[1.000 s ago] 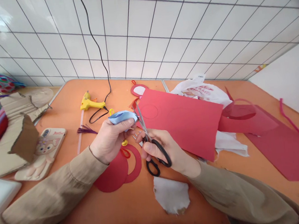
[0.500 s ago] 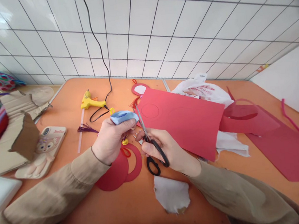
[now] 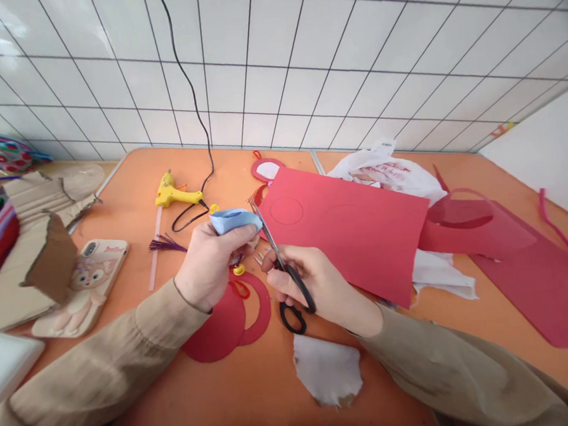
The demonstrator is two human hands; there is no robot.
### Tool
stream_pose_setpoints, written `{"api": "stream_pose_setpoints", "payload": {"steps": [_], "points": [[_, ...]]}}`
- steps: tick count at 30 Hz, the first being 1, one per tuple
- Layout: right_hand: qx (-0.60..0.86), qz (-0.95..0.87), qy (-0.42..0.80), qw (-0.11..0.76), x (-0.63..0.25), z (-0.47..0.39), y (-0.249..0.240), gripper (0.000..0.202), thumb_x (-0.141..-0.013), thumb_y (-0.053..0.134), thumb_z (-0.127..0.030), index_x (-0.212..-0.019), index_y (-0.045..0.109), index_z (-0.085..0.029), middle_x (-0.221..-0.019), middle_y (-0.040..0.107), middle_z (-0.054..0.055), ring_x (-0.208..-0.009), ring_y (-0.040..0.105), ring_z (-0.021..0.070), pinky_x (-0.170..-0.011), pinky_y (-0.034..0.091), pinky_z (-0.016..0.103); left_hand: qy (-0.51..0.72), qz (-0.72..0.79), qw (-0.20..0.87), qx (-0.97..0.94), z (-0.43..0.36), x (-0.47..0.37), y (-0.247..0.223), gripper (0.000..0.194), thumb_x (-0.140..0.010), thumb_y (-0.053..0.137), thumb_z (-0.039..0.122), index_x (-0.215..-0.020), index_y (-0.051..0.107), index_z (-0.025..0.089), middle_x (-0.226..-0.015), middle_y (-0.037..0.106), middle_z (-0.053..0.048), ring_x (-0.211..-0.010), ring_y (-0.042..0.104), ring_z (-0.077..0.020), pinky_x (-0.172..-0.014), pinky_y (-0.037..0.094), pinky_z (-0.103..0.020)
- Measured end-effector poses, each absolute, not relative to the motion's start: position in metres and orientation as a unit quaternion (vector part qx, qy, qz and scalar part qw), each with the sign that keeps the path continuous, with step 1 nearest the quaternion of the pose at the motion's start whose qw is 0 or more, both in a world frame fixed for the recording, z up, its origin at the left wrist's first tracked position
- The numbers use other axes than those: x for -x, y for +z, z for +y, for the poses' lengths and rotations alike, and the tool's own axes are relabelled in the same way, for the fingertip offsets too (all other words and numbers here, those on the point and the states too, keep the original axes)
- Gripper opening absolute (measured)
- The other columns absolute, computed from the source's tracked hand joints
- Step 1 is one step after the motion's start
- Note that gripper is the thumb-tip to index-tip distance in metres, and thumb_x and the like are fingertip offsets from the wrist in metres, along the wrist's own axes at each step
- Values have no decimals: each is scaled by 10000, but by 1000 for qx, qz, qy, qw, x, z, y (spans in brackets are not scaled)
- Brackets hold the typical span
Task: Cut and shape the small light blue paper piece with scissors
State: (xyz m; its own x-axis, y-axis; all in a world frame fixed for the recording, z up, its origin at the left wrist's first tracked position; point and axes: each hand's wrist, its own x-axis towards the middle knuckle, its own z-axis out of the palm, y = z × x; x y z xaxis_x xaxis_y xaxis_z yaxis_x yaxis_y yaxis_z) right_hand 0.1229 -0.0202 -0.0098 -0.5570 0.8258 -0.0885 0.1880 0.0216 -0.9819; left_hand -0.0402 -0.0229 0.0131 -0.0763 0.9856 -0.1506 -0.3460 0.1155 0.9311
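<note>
Gripping the blue piece [image 3: 235,220] between thumb and fingers, our left hand [image 3: 207,264] holds it up off the table [image 3: 146,407], near the middle of the scene. Our right hand [image 3: 314,273] is closed around the black handles of the scissors [image 3: 296,280], whose blades lie nearly together and point far and slightly left, beside the right edge of the blue piece. We cannot tell whether that edge sits between the blades.

To cut cleanly here, we would do best to keep the blue piece taut, turn it with the left hand rather than twist the scissors, and take short bites. The left fingertips look close to the blades, so a grip a little further left seems safer.

Just below the left hand hangs or lies a yellow bell [image 3: 239,269]; which, we cannot tell. A red disc [image 3: 215,330] and red ring [image 3: 264,302] overlap on the near side, with a white scrap [image 3: 328,367] to their right. The large red sheet [image 3: 350,227] spreads right of the blades, so we should watch that the tips clear it. Far left rests a yellow glue gun [image 3: 178,194].
</note>
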Motion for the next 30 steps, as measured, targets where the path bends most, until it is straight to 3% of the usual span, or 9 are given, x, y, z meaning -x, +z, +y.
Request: {"api": "stream_pose_setpoints", "payload": {"steps": [30], "points": [[403,-600,649,235,-124,-20,3,485,-674,761,-599,-768,548,-175,-565,547,-29,-517,535,108,-491,449,221,555,444,623,-326,-19,44,8,68,-699,693,121,-636,670,133,-656,594,-23,-617,519,-94,-543,412,-179]]}}
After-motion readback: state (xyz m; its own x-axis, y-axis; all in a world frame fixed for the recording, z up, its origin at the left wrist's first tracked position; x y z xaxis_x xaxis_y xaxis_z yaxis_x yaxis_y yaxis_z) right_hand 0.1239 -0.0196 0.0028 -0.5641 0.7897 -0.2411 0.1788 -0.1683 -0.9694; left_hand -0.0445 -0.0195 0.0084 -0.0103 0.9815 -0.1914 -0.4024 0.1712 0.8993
